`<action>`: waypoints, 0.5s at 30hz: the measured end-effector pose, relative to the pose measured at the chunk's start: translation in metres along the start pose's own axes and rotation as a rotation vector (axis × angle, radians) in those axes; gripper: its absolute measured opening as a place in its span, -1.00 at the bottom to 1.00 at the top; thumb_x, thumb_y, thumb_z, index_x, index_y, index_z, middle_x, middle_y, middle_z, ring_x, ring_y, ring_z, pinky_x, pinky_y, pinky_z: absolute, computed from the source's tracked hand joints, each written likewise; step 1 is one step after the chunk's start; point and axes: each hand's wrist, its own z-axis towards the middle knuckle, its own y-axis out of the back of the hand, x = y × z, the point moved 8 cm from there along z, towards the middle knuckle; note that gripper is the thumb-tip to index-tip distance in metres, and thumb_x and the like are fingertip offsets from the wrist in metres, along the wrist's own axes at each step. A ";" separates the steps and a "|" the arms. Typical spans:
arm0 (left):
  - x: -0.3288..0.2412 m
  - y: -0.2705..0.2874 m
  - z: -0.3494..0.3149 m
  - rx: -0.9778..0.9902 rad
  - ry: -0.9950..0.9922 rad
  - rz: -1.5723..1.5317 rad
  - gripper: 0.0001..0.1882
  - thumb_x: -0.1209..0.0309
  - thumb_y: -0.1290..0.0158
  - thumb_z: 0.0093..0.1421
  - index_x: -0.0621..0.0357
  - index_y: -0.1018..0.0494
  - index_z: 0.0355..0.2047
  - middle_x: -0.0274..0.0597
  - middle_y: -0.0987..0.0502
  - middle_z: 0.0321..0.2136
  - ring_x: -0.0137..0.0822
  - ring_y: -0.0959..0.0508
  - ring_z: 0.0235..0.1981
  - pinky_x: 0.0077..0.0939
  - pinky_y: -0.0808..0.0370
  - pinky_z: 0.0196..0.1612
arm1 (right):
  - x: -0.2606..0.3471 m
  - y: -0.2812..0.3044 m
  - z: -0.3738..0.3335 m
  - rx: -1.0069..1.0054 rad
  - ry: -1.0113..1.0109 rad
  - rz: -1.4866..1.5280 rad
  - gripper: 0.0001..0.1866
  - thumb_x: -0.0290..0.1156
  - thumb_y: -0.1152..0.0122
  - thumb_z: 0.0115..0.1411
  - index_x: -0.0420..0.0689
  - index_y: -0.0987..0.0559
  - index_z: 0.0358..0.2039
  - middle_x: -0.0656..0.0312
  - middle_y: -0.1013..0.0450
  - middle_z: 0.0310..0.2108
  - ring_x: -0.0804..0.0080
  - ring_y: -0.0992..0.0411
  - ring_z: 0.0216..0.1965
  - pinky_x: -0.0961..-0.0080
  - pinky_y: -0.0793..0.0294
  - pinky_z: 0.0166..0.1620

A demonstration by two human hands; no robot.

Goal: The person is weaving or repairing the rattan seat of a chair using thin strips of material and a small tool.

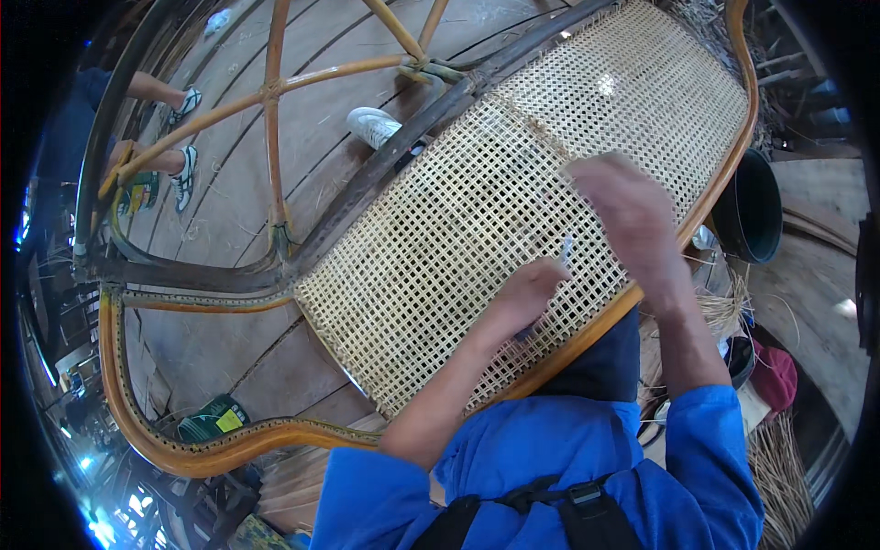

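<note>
Left hand presses the cane webbing, right hand pinches a strand; weave looks nearly full, edge unfinished.

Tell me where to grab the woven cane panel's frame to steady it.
Grip the rounded orange rattan rail on the near edge of the woven cane panel, coming from below, beside the left hand. It is a bare, thick bar; the weave itself is open mesh.

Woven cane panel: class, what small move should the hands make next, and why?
Probably draw the thin strand through the woven cane panel. The right hand, blurred, sits above it, and the left hand presses on the weave beside it, so the strand looks mid-pass.
</note>
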 end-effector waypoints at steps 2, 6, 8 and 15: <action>0.006 0.032 -0.018 -0.110 0.336 -0.272 -0.72 0.24 0.17 0.28 0.15 -0.40 -0.44 -0.33 -0.39 -0.63 -0.52 -0.42 -0.62 -0.61 -0.40 -0.53 | 0.024 0.043 0.003 -0.342 0.359 -0.299 -0.70 -0.67 -0.13 0.07 -0.16 -0.56 -0.15 0.21 -0.52 -0.32 0.47 -0.49 -0.37 0.63 -0.55 -0.34; -0.014 0.037 0.027 -0.106 0.183 -0.275 -0.77 0.28 0.11 0.22 0.19 -0.37 -0.45 -0.28 -0.42 -0.60 -0.47 -0.46 -0.65 -0.59 -0.42 -0.60 | 0.010 0.066 0.003 -0.537 0.136 0.336 -0.75 -0.61 -0.08 0.17 -0.15 -0.57 -0.13 0.30 -0.49 -0.32 0.68 -0.40 -0.45 0.69 -0.46 -0.42; -0.018 0.011 0.046 -0.036 0.252 -0.176 -0.77 0.34 0.14 0.16 0.27 -0.39 -0.45 -0.20 -0.46 -0.51 -0.43 -0.46 -0.63 -0.52 -0.43 -0.50 | 0.017 0.044 0.005 -0.523 0.046 0.351 -0.75 -0.59 -0.09 0.17 -0.14 -0.57 -0.13 0.24 -0.46 -0.37 0.59 -0.37 -0.50 0.62 -0.42 -0.42; -0.016 0.072 0.019 -0.022 0.218 0.234 -0.71 0.28 0.10 0.20 0.27 -0.48 -0.35 -0.15 -0.48 -0.60 -0.36 -0.48 -0.57 -0.38 -0.42 -0.42 | -0.049 -0.069 -0.027 0.264 -0.340 -0.100 -0.80 -0.37 -0.05 0.19 -0.24 -0.55 -0.35 -0.02 -0.44 -0.50 0.11 -0.42 -0.49 0.32 -0.41 -0.35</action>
